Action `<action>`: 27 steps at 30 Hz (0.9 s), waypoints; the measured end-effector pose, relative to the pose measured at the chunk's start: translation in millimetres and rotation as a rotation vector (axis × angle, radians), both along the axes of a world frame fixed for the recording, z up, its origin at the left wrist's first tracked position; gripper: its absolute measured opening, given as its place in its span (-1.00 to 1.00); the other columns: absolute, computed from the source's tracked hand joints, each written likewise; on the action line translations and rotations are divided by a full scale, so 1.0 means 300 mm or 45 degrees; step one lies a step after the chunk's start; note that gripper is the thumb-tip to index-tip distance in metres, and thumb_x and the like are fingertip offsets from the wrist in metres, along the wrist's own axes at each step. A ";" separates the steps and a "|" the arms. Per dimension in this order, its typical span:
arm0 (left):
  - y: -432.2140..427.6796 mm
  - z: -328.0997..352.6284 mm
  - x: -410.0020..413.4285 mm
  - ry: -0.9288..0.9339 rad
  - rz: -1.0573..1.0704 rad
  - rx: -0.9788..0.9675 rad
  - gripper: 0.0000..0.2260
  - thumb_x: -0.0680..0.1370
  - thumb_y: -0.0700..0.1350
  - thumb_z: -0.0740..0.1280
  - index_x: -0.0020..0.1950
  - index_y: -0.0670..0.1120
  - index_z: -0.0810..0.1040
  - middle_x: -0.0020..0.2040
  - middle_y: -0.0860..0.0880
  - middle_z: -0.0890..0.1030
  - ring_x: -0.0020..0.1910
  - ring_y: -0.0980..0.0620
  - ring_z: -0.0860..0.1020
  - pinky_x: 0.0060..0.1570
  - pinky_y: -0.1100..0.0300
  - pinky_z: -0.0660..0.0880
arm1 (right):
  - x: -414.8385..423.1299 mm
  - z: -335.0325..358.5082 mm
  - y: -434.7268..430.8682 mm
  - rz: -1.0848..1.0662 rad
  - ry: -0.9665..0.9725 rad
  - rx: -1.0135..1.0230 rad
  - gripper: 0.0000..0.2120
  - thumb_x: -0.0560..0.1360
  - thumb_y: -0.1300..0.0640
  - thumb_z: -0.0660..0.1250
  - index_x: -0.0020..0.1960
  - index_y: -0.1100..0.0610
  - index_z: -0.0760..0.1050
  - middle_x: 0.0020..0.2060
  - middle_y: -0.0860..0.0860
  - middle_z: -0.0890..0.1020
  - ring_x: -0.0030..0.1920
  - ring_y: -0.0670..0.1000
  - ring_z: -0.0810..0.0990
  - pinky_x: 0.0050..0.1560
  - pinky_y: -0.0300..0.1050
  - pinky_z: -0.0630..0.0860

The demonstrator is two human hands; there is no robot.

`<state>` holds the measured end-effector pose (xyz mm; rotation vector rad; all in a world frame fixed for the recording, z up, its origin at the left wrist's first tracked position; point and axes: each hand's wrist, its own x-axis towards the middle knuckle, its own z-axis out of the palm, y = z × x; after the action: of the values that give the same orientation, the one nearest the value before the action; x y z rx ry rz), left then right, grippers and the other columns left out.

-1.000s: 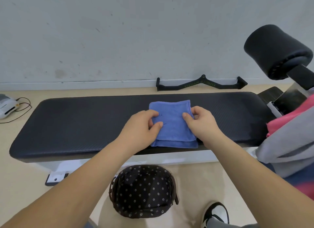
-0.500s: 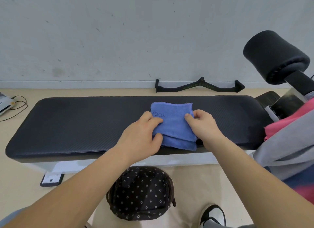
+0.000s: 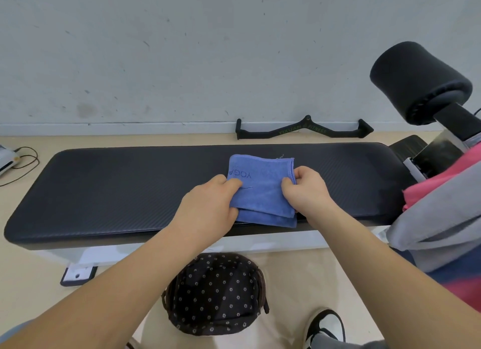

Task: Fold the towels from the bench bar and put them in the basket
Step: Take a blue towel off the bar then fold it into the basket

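Near, right: black-and-white shoe [image 3: 325,325] on the beige floor.
Near, centre: round basket with dark flower-dotted fabric lining [image 3: 182,291], standing on the floor just in front of the bench and below the hands.
Middle: long black padded bench top [image 3: 130,187] on a white frame.
Folded blue terry towel marked YOGA [image 3: 260,192], lying in layers on the near right part of the pad, its near edge at the pad's front edge.
Left hand [image 3: 208,208]: fingers curled, pinching the towel's left edge.
Right hand [image 3: 307,190]: fingers curled, pinching the towel's right edge near its far corner.
Right edge: grey towel [image 3: 437,218] and pink towel [image 3: 426,187], hanging in a heap; their support is hidden.
Far right: black foam roller pad [image 3: 419,80].
Far, by the wall: black angled pull handle [image 3: 304,130] on the floor.
Far left: white device with a cable [image 3: 5,158]
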<state>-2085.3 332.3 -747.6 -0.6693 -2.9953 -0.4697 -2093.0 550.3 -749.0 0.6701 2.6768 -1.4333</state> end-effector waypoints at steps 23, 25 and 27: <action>0.089 0.030 -0.122 -0.751 0.423 0.634 -0.73 0.46 0.06 0.46 -0.13 -0.16 0.65 -0.20 -0.09 0.71 -0.17 -0.03 0.68 -0.04 -0.04 0.65 | 0.021 -0.079 -0.006 0.713 -0.064 0.824 -0.34 0.63 -0.35 -0.12 0.67 -0.16 -0.10 0.67 -0.03 -0.14 0.65 0.16 -0.20 0.62 0.18 -0.20; 0.083 0.042 -0.121 -0.798 0.424 0.636 -0.79 0.44 0.00 0.41 -0.21 -0.15 0.59 -0.29 -0.11 0.63 -0.27 -0.02 0.59 -0.20 0.04 0.58 | 0.022 -0.066 -0.007 0.748 -0.090 0.828 -0.28 0.57 -0.42 -0.11 0.67 -0.20 -0.11 0.67 -0.05 -0.17 0.65 0.15 -0.26 0.60 0.22 -0.23; 0.060 0.055 -0.120 -0.799 0.428 0.663 -0.87 0.45 -0.05 0.37 -0.24 -0.08 0.52 -0.32 -0.05 0.54 -0.32 -0.01 0.51 -0.29 0.09 0.47 | 0.029 -0.043 -0.015 0.774 -0.037 0.848 -0.22 0.52 -0.47 -0.03 0.66 -0.22 -0.05 0.67 -0.06 -0.18 0.63 0.11 -0.33 0.58 0.26 -0.27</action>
<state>-2121.3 350.3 -731.0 0.0450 -3.1580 -1.5963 -2084.2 546.0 -762.0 -0.1406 2.9275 -0.3862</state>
